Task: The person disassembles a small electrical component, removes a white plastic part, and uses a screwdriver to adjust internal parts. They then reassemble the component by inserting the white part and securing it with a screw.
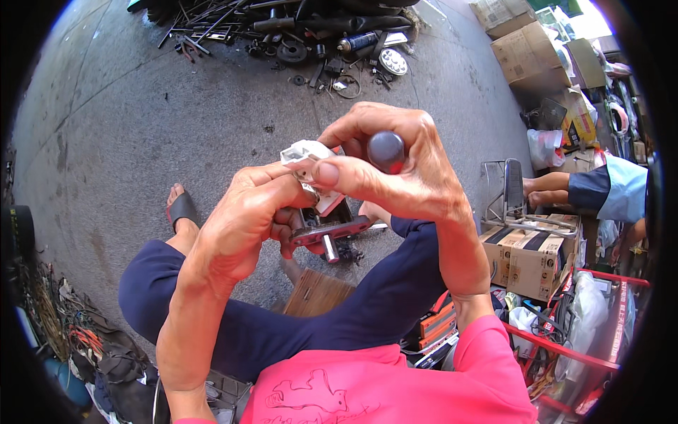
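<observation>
My left hand point(244, 222) is closed around a metal part with a dark flat plate point(332, 231) and a short shiny shaft point(330, 249) pointing toward me. Above the plate, a white plastic piece point(305, 151) lies between the fingertips of both hands. My right hand point(417, 166) pinches this piece between thumb and forefinger. In the same palm sits a tool with a rounded dark and red handle point(385, 152); its working end is hidden. Fingers cover much of where the white piece meets the metal part, so whether they are joined cannot be seen.
A wooden block point(318, 293) stands between my legs. Ahead lies a heap of dark metal parts and rods point(282, 42). Cardboard boxes point(526, 261), a folding metal chair point(510, 191) and a red-framed rack point(565, 346) stand at right, near another person's legs point(551, 187).
</observation>
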The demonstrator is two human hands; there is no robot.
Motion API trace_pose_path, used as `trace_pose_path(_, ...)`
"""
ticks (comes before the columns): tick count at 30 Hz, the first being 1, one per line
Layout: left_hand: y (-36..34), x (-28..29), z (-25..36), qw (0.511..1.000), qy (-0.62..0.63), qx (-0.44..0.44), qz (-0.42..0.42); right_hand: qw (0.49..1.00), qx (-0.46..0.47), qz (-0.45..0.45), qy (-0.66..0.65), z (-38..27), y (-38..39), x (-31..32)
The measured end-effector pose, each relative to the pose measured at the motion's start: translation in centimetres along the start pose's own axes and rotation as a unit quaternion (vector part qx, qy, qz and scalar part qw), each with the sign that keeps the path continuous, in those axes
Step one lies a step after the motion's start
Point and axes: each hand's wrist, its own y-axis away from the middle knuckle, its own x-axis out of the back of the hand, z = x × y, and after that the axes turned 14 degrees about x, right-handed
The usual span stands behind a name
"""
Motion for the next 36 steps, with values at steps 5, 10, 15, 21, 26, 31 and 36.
trace_pose_path(5, -0.4, 0.3, -0.7, 0.999, -0.021, 0.018, -0.019, 0.998, -0.043, -0.055, 0.003, 0.0, 0.2, 0.7)
trace_pose_path(10, 0.1, -0.1, -0.6, 0.999, -0.022, 0.03, 0.012, 0.996, 0.032, -0.079, 0.023, 0.9, 0.4, 0.6)
trace_pose_path(15, 0.4, -0.2, -0.1, 1.0, -0.005, 0.013, 0.002, 0.995, 0.054, -0.067, 0.045, 1.5, 0.6, 0.8)
trace_pose_path(21, 0.7, -0.2, 0.0, 0.999, -0.045, 0.022, 0.013, 0.997, 0.043, -0.054, 0.032, 1.1, 0.5, 1.0)
trace_pose_path(26, 0.9, -0.3, -0.1, 0.999, -0.041, 0.021, 0.013, 0.995, 0.074, -0.069, 0.009, 1.4, 0.6, 1.5)
trace_pose_path(31, 1.1, -0.1, 0.0, 0.999, -0.027, 0.039, 0.021, 0.986, 0.136, -0.094, -0.007, 1.5, 0.4, 1.6)
trace_pose_path(36, 1.2, 0.1, -0.1, 0.999, 0.023, 0.045, 0.012, 0.988, 0.121, -0.099, -0.014, 1.4, 0.4, 1.3)
